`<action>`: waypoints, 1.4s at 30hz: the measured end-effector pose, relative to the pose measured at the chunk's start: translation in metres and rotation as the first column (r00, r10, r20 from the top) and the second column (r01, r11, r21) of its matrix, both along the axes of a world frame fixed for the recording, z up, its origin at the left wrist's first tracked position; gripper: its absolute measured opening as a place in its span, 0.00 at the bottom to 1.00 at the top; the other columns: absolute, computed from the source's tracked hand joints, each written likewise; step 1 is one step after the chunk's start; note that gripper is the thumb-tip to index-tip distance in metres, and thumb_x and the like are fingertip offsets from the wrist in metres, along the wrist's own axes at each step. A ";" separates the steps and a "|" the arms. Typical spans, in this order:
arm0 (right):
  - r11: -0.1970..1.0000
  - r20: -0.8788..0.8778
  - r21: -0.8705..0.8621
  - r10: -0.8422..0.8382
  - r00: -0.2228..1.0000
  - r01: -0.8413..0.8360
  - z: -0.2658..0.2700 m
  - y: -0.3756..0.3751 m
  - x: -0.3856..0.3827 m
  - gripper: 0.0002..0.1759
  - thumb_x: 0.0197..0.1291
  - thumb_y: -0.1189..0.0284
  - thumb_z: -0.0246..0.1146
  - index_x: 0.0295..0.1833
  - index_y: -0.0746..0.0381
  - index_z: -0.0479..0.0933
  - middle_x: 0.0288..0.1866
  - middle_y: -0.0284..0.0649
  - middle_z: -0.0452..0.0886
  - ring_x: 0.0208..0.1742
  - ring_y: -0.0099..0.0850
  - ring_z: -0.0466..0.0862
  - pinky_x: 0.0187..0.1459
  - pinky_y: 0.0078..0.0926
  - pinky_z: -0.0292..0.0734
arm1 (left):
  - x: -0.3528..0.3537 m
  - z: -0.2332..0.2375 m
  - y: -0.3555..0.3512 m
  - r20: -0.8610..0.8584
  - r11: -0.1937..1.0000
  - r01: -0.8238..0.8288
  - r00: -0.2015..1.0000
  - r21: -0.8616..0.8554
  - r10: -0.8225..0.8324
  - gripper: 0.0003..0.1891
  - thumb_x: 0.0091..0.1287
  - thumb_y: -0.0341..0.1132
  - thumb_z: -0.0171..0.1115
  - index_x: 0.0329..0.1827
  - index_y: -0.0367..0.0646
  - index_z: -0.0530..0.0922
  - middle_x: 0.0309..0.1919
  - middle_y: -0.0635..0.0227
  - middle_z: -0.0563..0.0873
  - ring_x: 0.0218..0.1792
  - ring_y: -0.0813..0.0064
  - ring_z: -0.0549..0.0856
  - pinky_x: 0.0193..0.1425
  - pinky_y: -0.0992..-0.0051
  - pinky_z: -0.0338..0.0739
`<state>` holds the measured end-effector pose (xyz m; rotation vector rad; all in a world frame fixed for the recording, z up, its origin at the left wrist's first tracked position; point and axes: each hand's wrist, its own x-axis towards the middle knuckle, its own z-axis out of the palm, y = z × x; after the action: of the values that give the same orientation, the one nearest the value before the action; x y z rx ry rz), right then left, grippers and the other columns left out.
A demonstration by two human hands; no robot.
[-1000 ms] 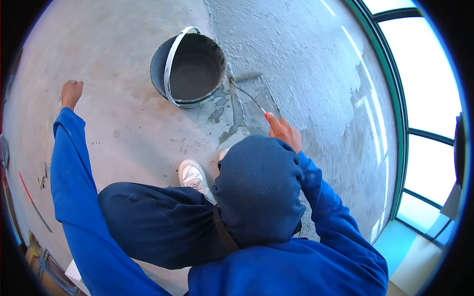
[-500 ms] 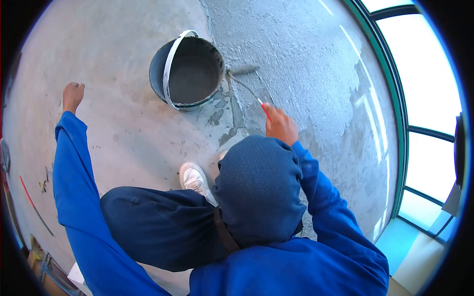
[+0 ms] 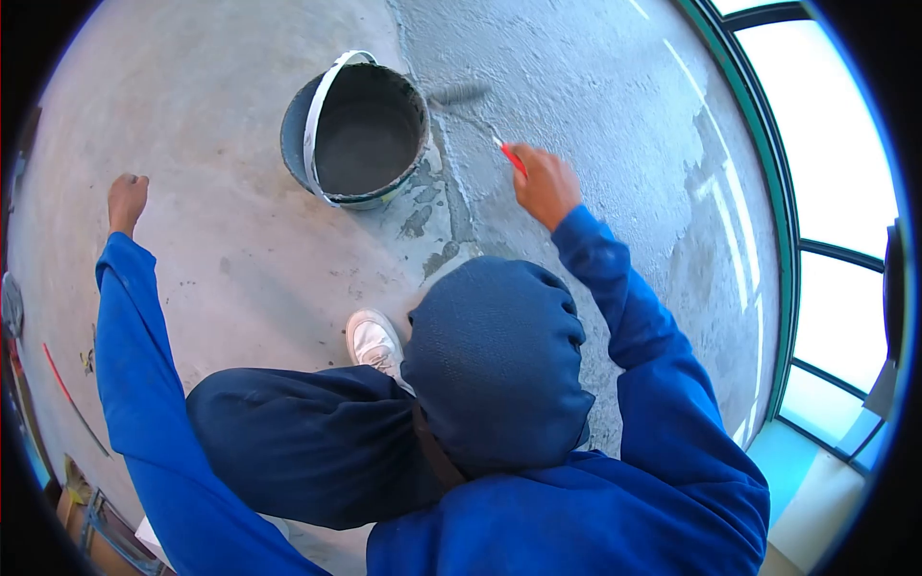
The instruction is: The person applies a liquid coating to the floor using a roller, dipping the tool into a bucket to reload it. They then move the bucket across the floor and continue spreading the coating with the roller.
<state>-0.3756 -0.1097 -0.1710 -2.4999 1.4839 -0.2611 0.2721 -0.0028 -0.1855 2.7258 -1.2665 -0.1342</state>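
Since the earlier frame, the roller (image 3: 459, 93) had been pushed forward along the side of the bucket (image 3: 295, 139), with the right hand (image 3: 547, 187) carried behind it. The hands were held well apart: the roller's red handle (image 3: 514, 160) was gripped in the right hand, while the left hand (image 3: 127, 204) was curled into a fist, held out to the other side. Beyond the handle, the cylindrical grey-coated sleeve was set just beside the bucket's rim; whether they touched could not be told. The round, dark bucket was spanned by a curved white bail (image 3: 311, 134) and partly filled with smooth grey liquid (image 3: 363, 144). Underneath, pale, smooth floor (image 3: 250, 259) was bordered at right by ridged, glossy grey coating (image 3: 595, 86). Farther right, large windows (image 3: 840, 307) were framed in green.
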 end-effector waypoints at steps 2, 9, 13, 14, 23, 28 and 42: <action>0.999 0.032 0.034 -0.031 0.999 0.030 0.005 0.040 -0.025 0.17 0.59 0.72 0.56 0.55 0.54 0.76 0.36 0.47 0.80 0.35 0.50 0.82 0.37 0.47 0.76 | 0.003 -0.004 0.001 0.025 1.000 0.006 1.000 0.011 -0.006 0.19 0.59 0.42 0.54 0.36 0.30 0.81 0.38 0.42 0.84 0.45 0.44 0.82 0.52 0.55 0.74; 0.922 -0.005 0.272 -0.285 0.959 0.276 0.037 0.185 -0.095 0.19 0.60 0.72 0.57 0.58 0.52 0.75 0.34 0.46 0.78 0.34 0.49 0.81 0.35 0.46 0.76 | 0.021 -0.023 -0.008 -0.054 0.992 0.000 0.998 0.126 0.007 0.20 0.59 0.41 0.53 0.38 0.29 0.80 0.38 0.41 0.84 0.42 0.45 0.83 0.47 0.56 0.76; 0.912 0.020 0.270 -0.326 0.945 0.309 0.033 0.193 -0.101 0.19 0.59 0.71 0.58 0.58 0.52 0.76 0.36 0.48 0.80 0.36 0.50 0.81 0.37 0.46 0.76 | 0.020 -0.028 -0.017 -0.084 0.991 0.032 0.996 0.130 -0.021 0.20 0.59 0.42 0.54 0.39 0.29 0.81 0.38 0.40 0.84 0.43 0.45 0.83 0.47 0.57 0.76; 0.924 0.071 0.242 -0.322 0.944 0.297 0.023 0.181 -0.098 0.19 0.59 0.71 0.58 0.57 0.52 0.76 0.37 0.48 0.80 0.37 0.50 0.81 0.37 0.46 0.76 | 0.020 -0.028 -0.019 -0.071 0.992 0.044 0.997 0.122 -0.035 0.20 0.59 0.42 0.54 0.39 0.29 0.81 0.38 0.40 0.84 0.43 0.45 0.83 0.48 0.57 0.76; 0.926 0.101 0.242 -0.321 0.942 0.290 -0.002 0.047 -0.044 0.16 0.58 0.70 0.58 0.52 0.59 0.75 0.39 0.53 0.82 0.40 0.53 0.81 0.43 0.49 0.75 | 0.028 -0.022 -0.014 -0.043 0.991 0.049 0.998 0.123 -0.044 0.20 0.59 0.42 0.54 0.40 0.30 0.81 0.39 0.41 0.84 0.44 0.46 0.83 0.50 0.57 0.75; 0.900 0.134 0.328 -0.346 0.929 0.288 0.015 0.138 -0.098 0.18 0.58 0.71 0.59 0.55 0.58 0.75 0.43 0.51 0.82 0.44 0.53 0.81 0.45 0.46 0.76 | 0.034 -0.026 -0.002 0.001 0.994 0.030 1.000 0.105 -0.030 0.20 0.60 0.42 0.54 0.38 0.30 0.81 0.37 0.42 0.84 0.43 0.45 0.83 0.49 0.57 0.75; 0.943 0.076 0.250 -0.244 0.967 0.218 0.031 0.143 -0.065 0.19 0.59 0.71 0.57 0.58 0.52 0.76 0.34 0.47 0.80 0.33 0.51 0.81 0.35 0.46 0.76 | 0.036 -0.024 -0.010 0.017 0.989 0.095 0.995 0.114 -0.098 0.19 0.60 0.43 0.53 0.34 0.31 0.80 0.34 0.41 0.83 0.41 0.44 0.83 0.47 0.56 0.75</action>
<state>-0.4410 0.0329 -0.1402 -2.0934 1.6574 -0.2335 0.3085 -0.0129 -0.2100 2.7671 -1.4402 -0.1916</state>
